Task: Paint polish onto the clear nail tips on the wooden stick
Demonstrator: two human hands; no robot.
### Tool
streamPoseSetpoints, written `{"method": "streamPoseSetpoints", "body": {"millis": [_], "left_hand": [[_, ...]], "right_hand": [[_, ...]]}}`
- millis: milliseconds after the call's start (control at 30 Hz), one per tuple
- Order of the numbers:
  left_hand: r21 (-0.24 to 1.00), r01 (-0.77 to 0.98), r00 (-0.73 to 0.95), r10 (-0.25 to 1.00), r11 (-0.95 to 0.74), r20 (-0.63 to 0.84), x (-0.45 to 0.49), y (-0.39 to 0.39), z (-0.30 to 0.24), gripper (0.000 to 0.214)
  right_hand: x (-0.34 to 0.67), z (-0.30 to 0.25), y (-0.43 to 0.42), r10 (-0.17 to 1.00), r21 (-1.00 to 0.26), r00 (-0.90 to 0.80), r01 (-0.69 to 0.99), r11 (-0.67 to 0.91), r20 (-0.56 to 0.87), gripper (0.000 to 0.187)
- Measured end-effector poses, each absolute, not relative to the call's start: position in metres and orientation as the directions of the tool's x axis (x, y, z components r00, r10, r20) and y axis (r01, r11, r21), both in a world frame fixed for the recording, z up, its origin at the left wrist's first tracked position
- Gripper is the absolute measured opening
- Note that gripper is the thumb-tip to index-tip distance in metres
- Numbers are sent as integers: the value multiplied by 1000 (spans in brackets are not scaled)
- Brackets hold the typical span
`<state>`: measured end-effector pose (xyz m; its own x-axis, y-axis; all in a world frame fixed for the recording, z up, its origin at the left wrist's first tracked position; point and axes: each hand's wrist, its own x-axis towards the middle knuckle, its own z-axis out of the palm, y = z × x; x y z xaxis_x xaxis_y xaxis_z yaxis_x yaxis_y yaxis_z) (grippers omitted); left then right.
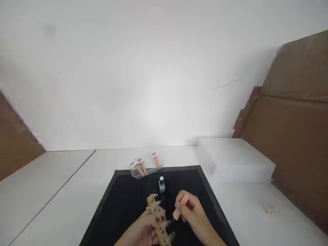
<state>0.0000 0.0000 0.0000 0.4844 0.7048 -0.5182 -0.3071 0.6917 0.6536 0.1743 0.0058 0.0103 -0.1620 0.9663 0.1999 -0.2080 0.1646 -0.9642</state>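
My left hand (147,227) is wrapped round a wooden strip (153,207) that carries several clear false nail tips (161,214) sticking out to the right. Pinched in my right hand (191,212) is a nail polish brush (176,214) with a peach-coloured cap. Its dark tip points left at one of the lower nail tips; whether the two touch I cannot tell. Just beyond the strip, a small pale green bottle (162,186) with a black neck and white top stands upright on the black mat (128,198).
At the mat's back edge lies a clear plastic tray (138,176) with several peach-handled, white-labelled items (139,166). A white block (235,159) sits to the right. Small pale pieces (271,209) lie at far right. Brown panels (287,153) and a white wall (153,75) enclose the table.
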Motion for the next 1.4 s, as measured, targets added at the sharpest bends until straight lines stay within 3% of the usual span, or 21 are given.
{"method": "streamPoseSetpoints", "body": {"millis": [200, 500, 767, 1067, 1400], "left_hand": [[663, -292, 480, 706, 689, -522, -1, 0, 5, 24], [662, -295, 421, 716, 689, -557, 1, -1, 6, 28], [671, -298, 463, 718, 678, -520, 0, -2, 4, 27], [665, -285, 446, 710, 690, -545, 4, -1, 9, 25], [661, -300, 454, 712, 688, -536, 0, -2, -1, 29]], "right_hand": [[174, 17, 5, 981, -958, -127, -263, 112, 149, 33], [171, 24, -3, 946, -979, -307, -199, 42, 103, 34], [171, 18, 4, 992, -984, -124, -177, 12, 35, 20], [171, 21, 0, 970, -985, -236, -172, 10, 51, 25], [170, 16, 8, 998, -995, -63, -103, -19, -12, 16]]}}
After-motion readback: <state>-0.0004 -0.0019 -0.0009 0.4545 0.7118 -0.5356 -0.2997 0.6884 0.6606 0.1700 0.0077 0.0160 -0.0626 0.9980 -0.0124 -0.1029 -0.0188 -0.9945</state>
